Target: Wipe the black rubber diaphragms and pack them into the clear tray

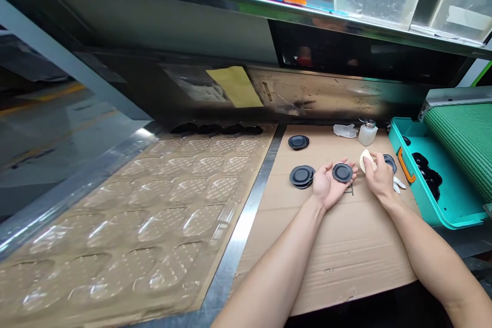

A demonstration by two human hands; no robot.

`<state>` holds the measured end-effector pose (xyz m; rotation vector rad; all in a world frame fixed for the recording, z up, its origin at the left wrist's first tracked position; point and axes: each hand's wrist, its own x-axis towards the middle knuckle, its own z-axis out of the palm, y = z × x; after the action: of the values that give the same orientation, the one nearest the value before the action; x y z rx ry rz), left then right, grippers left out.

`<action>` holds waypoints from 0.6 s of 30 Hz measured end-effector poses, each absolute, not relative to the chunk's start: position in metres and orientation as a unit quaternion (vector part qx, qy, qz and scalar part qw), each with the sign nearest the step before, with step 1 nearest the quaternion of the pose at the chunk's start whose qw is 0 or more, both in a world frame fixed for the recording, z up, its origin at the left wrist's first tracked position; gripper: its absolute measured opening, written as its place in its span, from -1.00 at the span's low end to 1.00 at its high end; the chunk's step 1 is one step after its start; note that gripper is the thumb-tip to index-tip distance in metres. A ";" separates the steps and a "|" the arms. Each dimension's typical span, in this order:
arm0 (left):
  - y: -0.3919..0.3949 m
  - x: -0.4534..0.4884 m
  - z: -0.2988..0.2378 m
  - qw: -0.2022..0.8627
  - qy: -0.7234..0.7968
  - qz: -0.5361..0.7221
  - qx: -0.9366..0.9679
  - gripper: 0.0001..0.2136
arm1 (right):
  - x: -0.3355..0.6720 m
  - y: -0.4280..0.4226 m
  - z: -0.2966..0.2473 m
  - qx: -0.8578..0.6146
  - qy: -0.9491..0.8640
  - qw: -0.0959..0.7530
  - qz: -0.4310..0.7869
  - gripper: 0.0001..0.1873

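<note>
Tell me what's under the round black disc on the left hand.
The round black disc rests on the upturned left hand. Skin of the palm and fingers shows around its rim; whatever lies directly beneath is covered by the disc and cannot be seen.
</note>
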<state>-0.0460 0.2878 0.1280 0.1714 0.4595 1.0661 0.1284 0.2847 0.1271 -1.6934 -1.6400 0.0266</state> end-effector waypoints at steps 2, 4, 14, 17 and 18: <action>0.286 -0.050 0.132 0.835 0.214 0.502 0.069 -0.63 | 0.132 0.285 0.126 -0.667 -0.639 0.384 0.018 -0.60; 0.284 -0.054 0.136 0.837 0.215 0.499 0.066 -0.62 | 0.132 0.285 0.126 -0.668 -0.643 0.374 0.026 -0.59; 0.284 -0.064 0.140 0.851 0.201 0.485 0.021 -0.45 | 0.122 0.276 0.133 -0.593 -0.779 0.196 0.060 -0.70; 0.286 -0.063 0.139 0.847 0.210 0.488 0.019 -0.39 | 0.129 0.275 0.149 -0.595 -0.792 0.135 -0.001 -0.69; 0.286 -0.063 0.139 0.848 0.210 0.487 0.020 -0.38 | 0.133 0.273 0.156 -0.608 -0.786 0.104 -0.036 -0.65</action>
<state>-0.0627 0.2860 0.1393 0.0413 0.4418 1.0264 0.1333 0.2727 0.1560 -1.7932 -2.3195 -0.1073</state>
